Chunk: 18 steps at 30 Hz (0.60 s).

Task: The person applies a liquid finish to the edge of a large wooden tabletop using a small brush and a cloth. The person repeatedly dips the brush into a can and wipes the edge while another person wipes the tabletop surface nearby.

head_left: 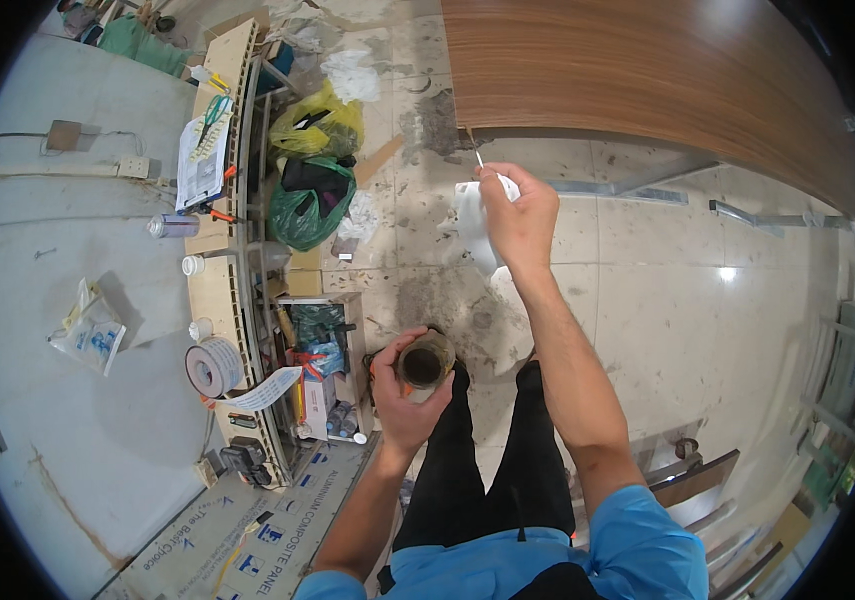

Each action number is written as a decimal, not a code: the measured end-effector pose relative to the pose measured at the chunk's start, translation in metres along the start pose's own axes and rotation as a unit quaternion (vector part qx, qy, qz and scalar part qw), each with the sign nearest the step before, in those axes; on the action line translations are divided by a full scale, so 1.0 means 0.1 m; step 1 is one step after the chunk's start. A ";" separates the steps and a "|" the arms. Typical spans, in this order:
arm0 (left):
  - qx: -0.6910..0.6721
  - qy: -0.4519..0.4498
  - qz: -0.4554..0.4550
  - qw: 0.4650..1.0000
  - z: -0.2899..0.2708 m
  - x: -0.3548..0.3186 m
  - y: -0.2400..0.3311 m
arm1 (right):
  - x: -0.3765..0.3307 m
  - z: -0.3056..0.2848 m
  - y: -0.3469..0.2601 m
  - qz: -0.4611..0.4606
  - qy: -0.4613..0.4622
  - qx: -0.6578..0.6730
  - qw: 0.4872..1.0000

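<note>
My left hand [406, 415] is wrapped round a small open cup [426, 366] with something dark inside, held upright in front of my legs. Farther out, my right hand [526, 222] is closed on a thin brush [478, 153] with a pale handle. Its brown tip is at the near edge of a wood-grain panel [648, 65], close to the panel's left corner; whether it touches I cannot tell. A white cloth or paper [474, 228] hangs below the right hand, seemingly held in it too.
On the left stands a narrow shelf [213, 215] with papers, scissors, a can and a tape roll [213, 368]. Yellow [320, 122] and green plastic bags [313, 205] lie on the stained tile floor. Metal bars [638, 190] run beneath the panel. Printed sheets [248, 545] are at lower left.
</note>
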State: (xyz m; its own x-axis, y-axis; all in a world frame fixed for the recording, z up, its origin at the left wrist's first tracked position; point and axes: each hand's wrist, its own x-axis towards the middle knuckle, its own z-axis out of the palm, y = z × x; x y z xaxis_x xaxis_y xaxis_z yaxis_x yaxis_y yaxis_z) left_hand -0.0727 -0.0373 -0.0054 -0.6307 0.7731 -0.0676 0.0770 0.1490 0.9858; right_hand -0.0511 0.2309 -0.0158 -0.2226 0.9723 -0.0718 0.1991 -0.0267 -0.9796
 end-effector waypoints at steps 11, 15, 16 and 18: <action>-0.039 -0.003 -0.019 0.999 0.05 0.03 0.04 | 0.04 -0.07 -0.02 -0.041 -0.005 -0.059 0.997; 0.011 -0.004 -0.005 1.000 0.05 0.05 0.05 | 0.09 -0.22 -0.01 -0.056 0.048 -0.066 0.995; 0.019 -0.005 -0.003 1.000 0.04 0.05 0.06 | 0.10 -0.29 0.01 -0.052 0.094 -0.064 0.992; 0.016 -0.005 0.002 1.000 0.05 0.07 0.06 | 0.14 -0.48 0.08 -0.065 0.118 0.017 0.991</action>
State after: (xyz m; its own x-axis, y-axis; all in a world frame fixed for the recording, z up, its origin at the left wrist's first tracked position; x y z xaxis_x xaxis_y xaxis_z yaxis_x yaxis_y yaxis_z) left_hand -0.0728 -0.0276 -0.0004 -0.6230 0.7794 -0.0656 0.1045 0.1660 0.9806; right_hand -0.0067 0.2554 -0.0160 -0.0146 0.9951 0.0974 0.1512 0.0985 -0.9836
